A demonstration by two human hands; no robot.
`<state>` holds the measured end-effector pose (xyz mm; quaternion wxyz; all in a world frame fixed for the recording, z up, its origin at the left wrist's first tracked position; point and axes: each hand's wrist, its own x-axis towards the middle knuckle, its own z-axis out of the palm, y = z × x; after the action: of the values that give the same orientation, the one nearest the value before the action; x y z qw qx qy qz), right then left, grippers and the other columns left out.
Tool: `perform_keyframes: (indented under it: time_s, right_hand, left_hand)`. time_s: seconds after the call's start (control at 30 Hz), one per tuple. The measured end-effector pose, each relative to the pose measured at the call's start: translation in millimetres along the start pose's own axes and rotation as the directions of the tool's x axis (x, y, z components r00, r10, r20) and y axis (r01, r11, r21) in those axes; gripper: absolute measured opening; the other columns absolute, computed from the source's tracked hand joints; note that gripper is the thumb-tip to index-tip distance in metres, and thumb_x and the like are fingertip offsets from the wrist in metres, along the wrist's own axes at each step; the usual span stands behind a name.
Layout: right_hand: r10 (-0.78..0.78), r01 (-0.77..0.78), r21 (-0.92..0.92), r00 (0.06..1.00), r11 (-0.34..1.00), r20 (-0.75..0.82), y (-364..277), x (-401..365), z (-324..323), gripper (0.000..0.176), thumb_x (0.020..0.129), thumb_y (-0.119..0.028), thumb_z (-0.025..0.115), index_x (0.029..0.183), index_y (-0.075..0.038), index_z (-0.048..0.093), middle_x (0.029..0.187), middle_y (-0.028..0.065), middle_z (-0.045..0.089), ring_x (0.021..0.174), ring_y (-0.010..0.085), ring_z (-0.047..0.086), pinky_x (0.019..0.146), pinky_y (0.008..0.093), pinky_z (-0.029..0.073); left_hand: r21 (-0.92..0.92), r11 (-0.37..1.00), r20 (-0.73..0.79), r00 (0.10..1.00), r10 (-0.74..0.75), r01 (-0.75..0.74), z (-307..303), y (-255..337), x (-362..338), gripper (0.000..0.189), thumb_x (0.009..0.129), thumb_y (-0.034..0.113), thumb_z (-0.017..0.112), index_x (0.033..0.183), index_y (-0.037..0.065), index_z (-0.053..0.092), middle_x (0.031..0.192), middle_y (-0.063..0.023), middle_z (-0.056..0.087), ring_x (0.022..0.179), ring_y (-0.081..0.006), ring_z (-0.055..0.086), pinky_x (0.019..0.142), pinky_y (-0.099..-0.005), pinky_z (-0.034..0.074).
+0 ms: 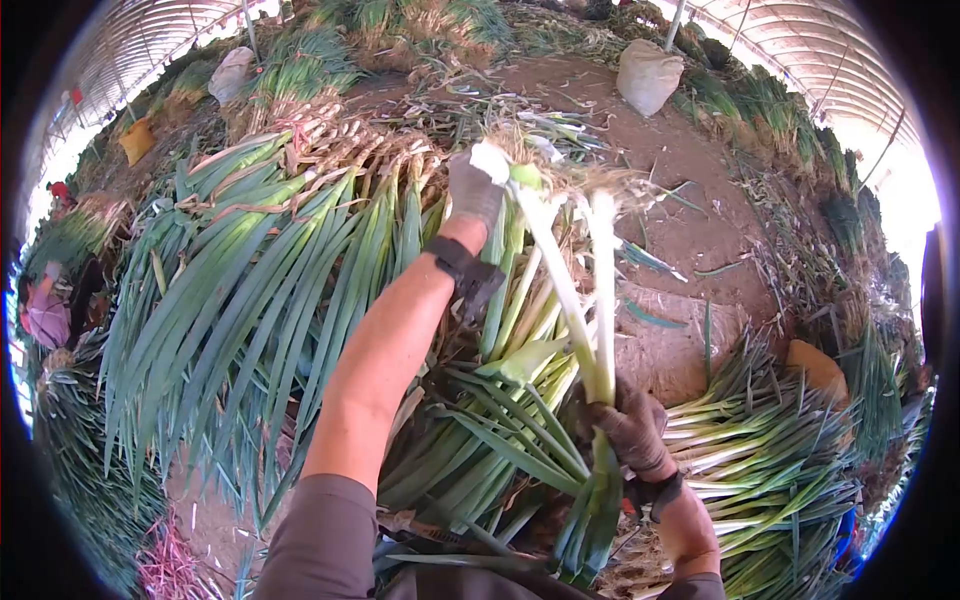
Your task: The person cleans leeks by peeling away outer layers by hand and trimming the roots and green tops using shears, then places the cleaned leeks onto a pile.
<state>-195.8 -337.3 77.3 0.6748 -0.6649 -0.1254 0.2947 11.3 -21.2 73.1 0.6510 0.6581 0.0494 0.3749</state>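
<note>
Sleeve (pixel 318 540) lay nearest | right grip (pixel 630 430) clasped two onion stalks (pixel 604 290) | left grip (pixel 477 190): couldn't tell | stalks looked stiff, leaves (pixel 592 510) soft, best held mid-length

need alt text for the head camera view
A person's brown-gloved right hand grips long white-and-green leek-like stalks; the grey-gloved left hand is near their rooted ends. Heaps of similar green-leaved stalks lie around on brown earth floor, under a pale curved roof.
</note>
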Motion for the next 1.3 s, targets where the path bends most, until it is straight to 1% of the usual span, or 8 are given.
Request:
perform_keyframes:
  time_s: [0.27,0.33,0.43,0.5,0.7,0.9,0.97,1.3]
  right_hand:
    - [-0.396,0.351,-0.729,0.911,0.588,0.120,48,-47,-43,0.043,0.080,-0.004,0.064,0.123,0.000,0.056,0.089,0.0041,0.063,0.067,0.0093,0.058,0.061,0.0244,0.050]
    - [-0.233,0.158,-0.525,0.969,0.836,-0.080,58,-50,-54,0.045,0.078,-0.002,0.064,0.123,0.002,0.057,0.090,0.0059,0.064,0.066,0.0115,0.060,0.060,0.0252,0.052]
    - [-0.053,0.059,0.012,0.955,0.998,-0.293,44,-14,-60,0.024,0.080,-0.011,0.060,0.100,0.003,0.056,0.070,0.0054,0.059,0.052,0.0121,0.054,0.046,0.0250,0.044]
    - [-0.156,0.183,0.064,0.942,0.981,-0.296,47,23,-73,0.025,0.087,-0.020,0.063,0.097,0.002,0.059,0.071,0.0047,0.059,0.056,0.0121,0.056,0.047,0.0258,0.044]
    - [-0.120,0.141,0.200,0.986,0.970,-0.111,39,136,-63,0.031,0.089,-0.020,0.064,0.105,0.006,0.058,0.091,0.0111,0.066,0.076,0.0235,0.068,0.073,0.0353,0.059]
    - [-0.147,0.149,0.447,0.988,0.882,-0.039,88,235,-14,0.028,0.093,-0.021,0.065,0.106,0.004,0.063,0.128,0.0211,0.061,0.110,0.0400,0.066,0.095,0.0494,0.056]
    - [-0.153,0.131,0.502,0.988,0.855,0.003,86,244,3,0.025,0.092,-0.016,0.064,0.107,0.005,0.063,0.127,0.0200,0.062,0.111,0.0385,0.065,0.097,0.0472,0.056]
    - [-0.146,0.124,0.307,0.988,0.944,0.048,62,246,53,0.028,0.085,-0.008,0.069,0.111,0.001,0.063,0.094,0.0079,0.069,0.076,0.0166,0.065,0.070,0.0288,0.054]
  left_hand:
    - [-0.371,0.929,-0.047,0.999,-0.010,-0.008,-114,-9,126,0.012,0.094,0.009,0.053,0.096,0.006,0.065,0.080,-0.0072,0.065,0.066,-0.0194,0.064,0.056,-0.0365,0.053]
    - [0.797,0.209,0.447,0.786,0.427,-0.567,-135,41,141,0.010,0.094,0.015,0.058,0.097,0.008,0.064,0.081,-0.0040,0.064,0.068,-0.0162,0.063,0.060,-0.0341,0.052]
    - [0.477,0.865,0.204,0.977,0.061,-0.154,-104,38,80,0.009,0.089,0.012,0.061,0.093,0.005,0.065,0.079,-0.0085,0.065,0.074,-0.0203,0.063,0.064,-0.0362,0.050]
    - [0.836,-0.220,0.546,0.808,0.224,-0.503,-99,42,61,0.012,0.088,0.011,0.056,0.097,0.006,0.063,0.082,-0.0082,0.062,0.076,-0.0193,0.059,0.067,-0.0334,0.048]
    - [0.205,0.977,0.358,0.934,-0.015,-0.063,-134,42,13,0.016,0.101,0.021,0.052,0.110,0.009,0.056,0.103,-0.0035,0.063,0.098,-0.0158,0.063,0.089,-0.0325,0.051]
    - [0.353,0.881,0.439,0.888,0.140,-0.314,-131,96,-40,0.030,0.096,0.011,0.055,0.125,0.005,0.052,0.121,-0.0088,0.059,0.110,-0.0198,0.058,0.097,-0.0362,0.047]
    - [0.673,-0.106,0.731,0.637,0.246,-0.732,-144,101,-45,0.041,0.095,0.007,0.054,0.135,0.003,0.048,0.128,-0.0090,0.058,0.119,-0.0248,0.055,0.107,-0.0400,0.043]
    - [-0.346,0.849,0.658,0.748,-0.085,0.400,-130,114,-59,0.039,0.098,0.020,0.062,0.128,0.000,0.051,0.121,-0.0080,0.061,0.107,-0.0143,0.061,0.095,-0.0304,0.053]
